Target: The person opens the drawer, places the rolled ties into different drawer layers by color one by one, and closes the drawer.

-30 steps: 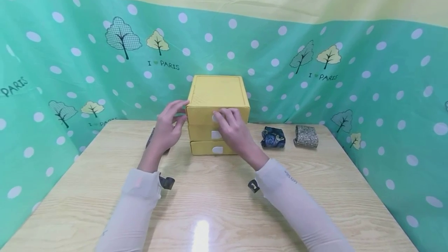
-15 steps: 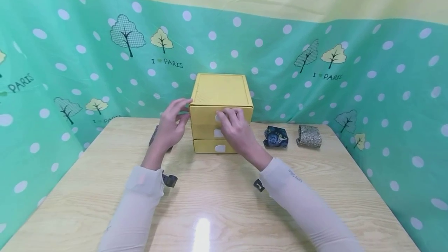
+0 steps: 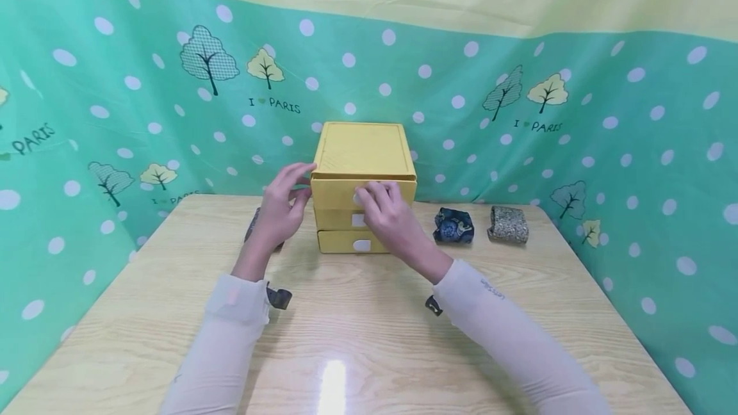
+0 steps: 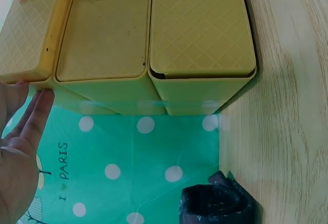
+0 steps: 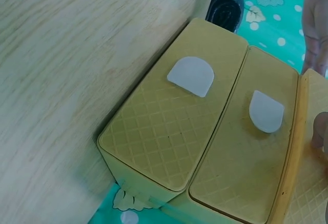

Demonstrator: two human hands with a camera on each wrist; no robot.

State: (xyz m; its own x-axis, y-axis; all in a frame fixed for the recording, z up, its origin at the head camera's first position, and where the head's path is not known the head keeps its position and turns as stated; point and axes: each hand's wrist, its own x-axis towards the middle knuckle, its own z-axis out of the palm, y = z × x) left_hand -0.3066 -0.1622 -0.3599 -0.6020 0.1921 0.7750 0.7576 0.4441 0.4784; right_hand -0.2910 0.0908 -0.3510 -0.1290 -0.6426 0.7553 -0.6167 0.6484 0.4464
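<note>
A yellow three-drawer storage box [image 3: 364, 149] stands at the back of the table, each drawer front bearing a white tab handle. My right hand [image 3: 389, 213] pinches the handle of the top drawer [image 3: 334, 191] with curled fingers. That drawer juts slightly forward, and a thin dark gap shows under the box's top. My left hand [image 3: 282, 207] touches the box's left side near the upper front corner, fingers fairly straight. In the left wrist view, its fingertips [image 4: 46, 98] lie along the side wall. The middle drawer [image 5: 241, 157] and bottom drawer [image 5: 154, 126] are pushed in.
To the right of the box lie a dark blue patterned folded cloth bundle [image 3: 453, 226] and a grey speckled one [image 3: 508, 225]. Another dark bundle [image 4: 218, 201] sits left of the box, partly behind my left hand. A green dotted curtain [image 3: 369, 75] hangs close behind.
The top drawer has come a little way out toward me, with my right hand drawing back on its handle. My left hand stays at the box's side; the view shifted slightly.
</note>
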